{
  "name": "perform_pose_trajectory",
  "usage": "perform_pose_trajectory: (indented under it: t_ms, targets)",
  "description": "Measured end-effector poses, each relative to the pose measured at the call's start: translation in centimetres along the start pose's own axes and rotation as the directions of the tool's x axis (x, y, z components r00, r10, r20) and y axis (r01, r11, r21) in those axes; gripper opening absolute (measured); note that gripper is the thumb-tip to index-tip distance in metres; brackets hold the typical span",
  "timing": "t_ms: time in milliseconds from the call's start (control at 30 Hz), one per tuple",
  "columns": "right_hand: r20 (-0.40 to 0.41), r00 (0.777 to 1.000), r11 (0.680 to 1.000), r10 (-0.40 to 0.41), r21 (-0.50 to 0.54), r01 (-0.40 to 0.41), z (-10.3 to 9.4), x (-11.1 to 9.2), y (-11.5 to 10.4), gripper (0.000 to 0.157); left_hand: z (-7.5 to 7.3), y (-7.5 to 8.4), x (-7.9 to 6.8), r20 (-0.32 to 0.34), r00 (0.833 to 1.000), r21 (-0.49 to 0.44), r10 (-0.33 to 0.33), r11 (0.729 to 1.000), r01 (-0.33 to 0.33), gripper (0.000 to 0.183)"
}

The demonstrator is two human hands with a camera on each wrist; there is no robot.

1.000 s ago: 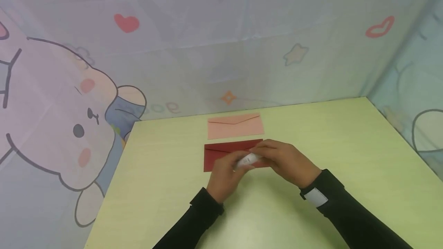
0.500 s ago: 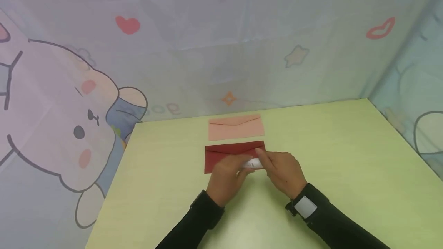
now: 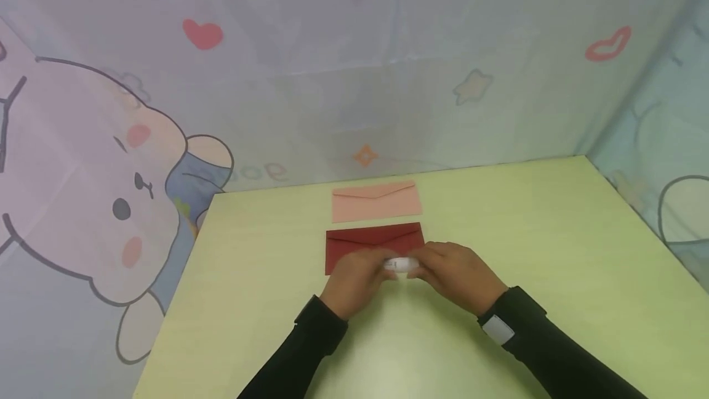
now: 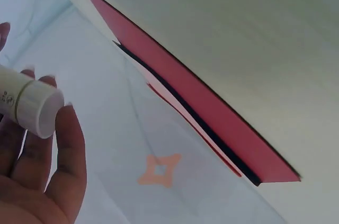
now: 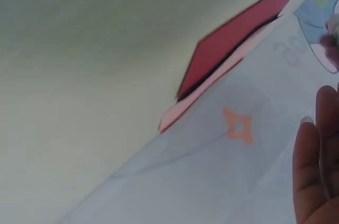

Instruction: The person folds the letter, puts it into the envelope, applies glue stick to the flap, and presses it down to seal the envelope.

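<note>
Above the front edge of the dark red envelope [image 3: 372, 240], a small white glue stick [image 3: 401, 265] is held nearly level between both hands. My left hand [image 3: 357, 279] grips its left end, fingers above and thumb below. At the other end, my right hand [image 3: 456, 273] pinches it between thumb and fingertips. The left wrist view shows the smooth round end of the glue stick [image 4: 32, 102], with a thin line around it and small print, among curled fingers [image 4: 69, 155]. In the right wrist view only fingers [image 5: 307, 166] show at the edge; the thumb is hidden.
A pink envelope [image 3: 376, 203] lies flat just behind the red one, its flap folded down. Both rest on the pale yellow-green table [image 3: 526, 233]. A printed cloth [image 3: 310, 79] with hearts and a cartoon animal hangs along the table's back edge.
The glue stick has gone from tilted to nearly level. My right hand's thumb has shifted from along the top to below its right end. The left hand stays nearly in place.
</note>
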State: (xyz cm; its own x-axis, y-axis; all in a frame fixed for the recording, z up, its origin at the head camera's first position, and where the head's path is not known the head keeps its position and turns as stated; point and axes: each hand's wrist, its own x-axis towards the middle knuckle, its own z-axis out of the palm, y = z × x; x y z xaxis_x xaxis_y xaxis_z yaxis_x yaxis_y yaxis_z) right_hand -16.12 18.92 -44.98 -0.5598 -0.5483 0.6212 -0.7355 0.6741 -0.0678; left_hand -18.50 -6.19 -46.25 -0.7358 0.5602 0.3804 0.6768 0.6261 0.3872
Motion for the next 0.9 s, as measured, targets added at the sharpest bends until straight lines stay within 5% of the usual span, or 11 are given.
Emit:
perform_pose_trajectory:
  t_ms: [167, 333, 400, 467, 500, 600, 733, 900]
  targets:
    - [0.111, 0.966, 0.97, 0.234, 0.035, -0.24, 0.1, -0.1, -1.1, 0.041, 0.4, 0.3, -0.1, -0.18, 0.978, 0.077, 0.107, 0.993, -0.094, 0.032]
    - [0.23, 0.861, 0.853, 0.453, 0.169, -0.494, 0.0, 0.8, -2.2, 0.037, 0.7, 0.5, 0.2, -0.361, 0.9, 0.174, 0.246, 0.965, -0.194, 0.036]
    - [0.25, 0.834, 0.811, 0.491, 0.218, -0.543, -0.2, 1.1, -2.3, 0.038, 0.8, 0.6, 0.4, -0.391, 0.883, 0.185, 0.262, 0.961, -0.204, 0.035]
    - [0.259, 0.833, 0.797, 0.489, 0.254, -0.547, -0.5, 1.2, -2.1, 0.034, 0.8, 0.7, 0.4, -0.367, 0.901, 0.16, 0.23, 0.97, -0.183, 0.033]
    - [0.262, 0.844, 0.804, 0.468, 0.269, -0.53, -0.7, 1.2, -2.0, 0.029, 0.7, 0.8, 0.3, -0.324, 0.926, 0.123, 0.192, 0.979, -0.16, 0.031]
    - [0.265, 0.897, 0.846, 0.354, 0.317, -0.428, -1.5, 0.7, -1.4, 0.019, 0.5, 0.8, -0.1, -0.107, 0.993, -0.03, 0.057, 0.998, -0.061, 0.03]
    - [0.306, 0.927, 0.855, 0.217, 0.399, -0.332, -2.5, 0.1, -0.3, 0.032, 0.5, 0.7, -0.2, 0.138, 0.99, -0.123, -0.026, 0.991, 0.043, 0.036]
    - [0.345, 0.917, 0.837, 0.199, 0.428, -0.342, -2.7, 0.1, 0.5, 0.027, 1.0, 0.8, 0.7, 0.132, 0.991, -0.026, 0.011, 1.0, -0.008, 0.031]
